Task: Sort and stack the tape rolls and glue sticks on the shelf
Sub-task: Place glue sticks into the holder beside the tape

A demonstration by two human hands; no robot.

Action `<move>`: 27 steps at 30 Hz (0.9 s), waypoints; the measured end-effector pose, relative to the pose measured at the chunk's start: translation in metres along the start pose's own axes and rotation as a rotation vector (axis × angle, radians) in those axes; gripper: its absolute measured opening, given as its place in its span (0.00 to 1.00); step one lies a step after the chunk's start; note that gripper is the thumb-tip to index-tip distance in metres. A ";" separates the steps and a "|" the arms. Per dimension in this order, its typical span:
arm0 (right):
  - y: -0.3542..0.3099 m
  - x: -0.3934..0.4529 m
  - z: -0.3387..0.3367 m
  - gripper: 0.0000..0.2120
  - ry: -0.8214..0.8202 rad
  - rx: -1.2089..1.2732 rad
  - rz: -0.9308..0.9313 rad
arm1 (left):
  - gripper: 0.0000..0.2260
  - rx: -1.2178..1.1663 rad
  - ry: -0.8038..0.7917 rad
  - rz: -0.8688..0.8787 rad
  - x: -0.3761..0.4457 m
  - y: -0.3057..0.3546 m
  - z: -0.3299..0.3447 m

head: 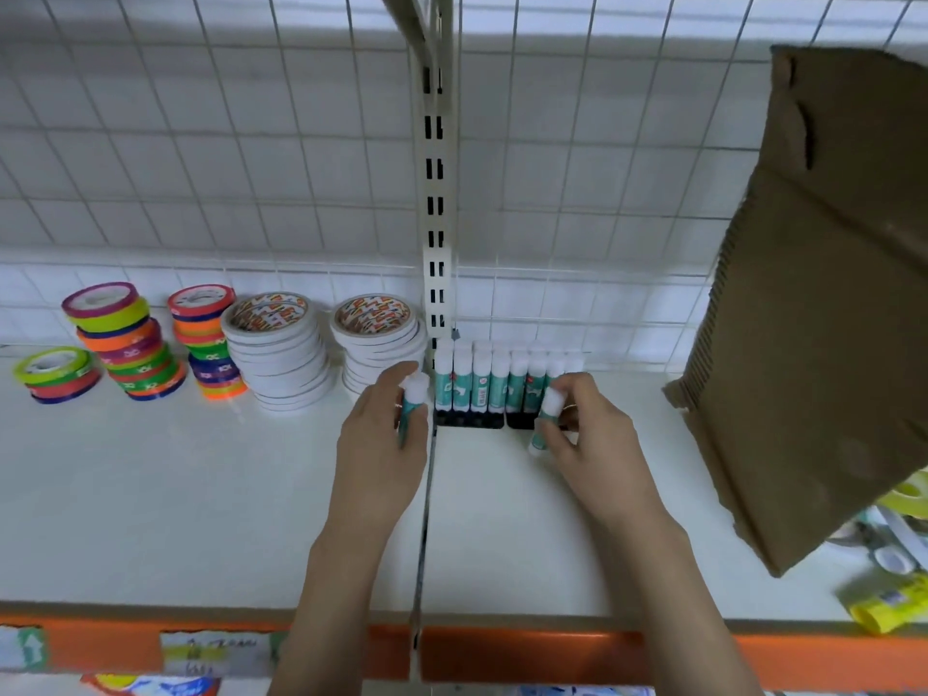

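A white shelf [201, 494] is carrying everything here, running in two panels that are meeting at a thin seam near the middle, with an orange strip [527, 653] lining its front edge and paper labels [211, 655] sticking to that strip. Behind it a white wire grid [201, 168] is standing against a white tiled wall, and a slotted metal post [435, 218] is rising at the seam. The left hand [384, 434] is curling its fingers around one glue stick [413, 401], holding it upright just left of the seam. The right hand [587, 434] is pinching another glue stick [546, 419] between thumb and fingers, tilted, right in front of the row of glue sticks [494, 381] standing upright against the back grid. To the left, two stacks of white tape rolls [281, 351] are sitting beside leaning stacks of coloured tape rolls [130, 344]. A brown cardboard box [813, 319] is hanging over the right side, and a yellow packet [889, 607] is lying near the front right corner.
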State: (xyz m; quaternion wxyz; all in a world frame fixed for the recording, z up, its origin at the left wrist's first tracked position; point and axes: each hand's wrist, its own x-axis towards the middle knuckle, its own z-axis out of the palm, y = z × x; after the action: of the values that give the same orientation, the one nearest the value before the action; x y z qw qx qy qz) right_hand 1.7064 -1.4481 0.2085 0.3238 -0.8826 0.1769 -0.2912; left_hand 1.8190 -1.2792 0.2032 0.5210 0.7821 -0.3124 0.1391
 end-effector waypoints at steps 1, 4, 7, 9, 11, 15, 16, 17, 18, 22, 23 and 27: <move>0.000 0.002 0.000 0.11 0.000 0.006 -0.004 | 0.16 0.004 0.002 -0.005 0.002 -0.001 0.001; 0.000 0.011 0.003 0.08 -0.008 0.024 -0.039 | 0.13 0.021 -0.013 -0.011 0.008 -0.003 0.001; -0.005 0.022 0.011 0.07 0.001 0.007 -0.097 | 0.12 0.045 -0.019 -0.028 0.012 -0.004 -0.003; -0.010 0.030 0.015 0.07 0.019 -0.021 -0.133 | 0.11 0.085 0.000 -0.043 0.015 -0.006 -0.008; -0.013 0.037 0.018 0.07 0.035 -0.067 -0.163 | 0.12 0.112 0.016 -0.063 0.017 -0.008 -0.013; -0.012 0.047 0.020 0.07 0.084 -0.125 -0.157 | 0.12 0.127 0.023 -0.098 0.020 -0.013 -0.018; -0.012 0.048 0.021 0.07 0.105 -0.136 -0.162 | 0.12 0.127 0.018 -0.102 0.020 -0.013 -0.019; -0.013 0.049 0.023 0.06 0.124 -0.148 -0.174 | 0.12 0.125 0.010 -0.107 0.020 -0.014 -0.019; -0.013 0.049 0.025 0.06 0.138 -0.162 -0.192 | 0.12 0.120 -0.001 -0.110 0.020 -0.014 -0.019; -0.009 0.049 0.036 0.06 0.127 -0.200 -0.218 | 0.12 0.118 -0.050 -0.102 0.020 -0.016 -0.020; -0.007 0.048 0.037 0.07 0.119 -0.197 -0.220 | 0.12 0.122 -0.056 -0.098 0.021 -0.016 -0.021; -0.002 0.047 0.039 0.09 0.084 -0.175 -0.209 | 0.12 0.118 -0.070 -0.100 0.021 -0.018 -0.021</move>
State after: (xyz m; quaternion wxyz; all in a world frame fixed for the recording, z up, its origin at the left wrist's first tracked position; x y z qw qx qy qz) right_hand 1.7668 -1.4516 0.2047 0.2060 -0.9081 0.1220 -0.3435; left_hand 1.8490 -1.2627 0.2109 0.4692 0.8303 -0.2823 0.1035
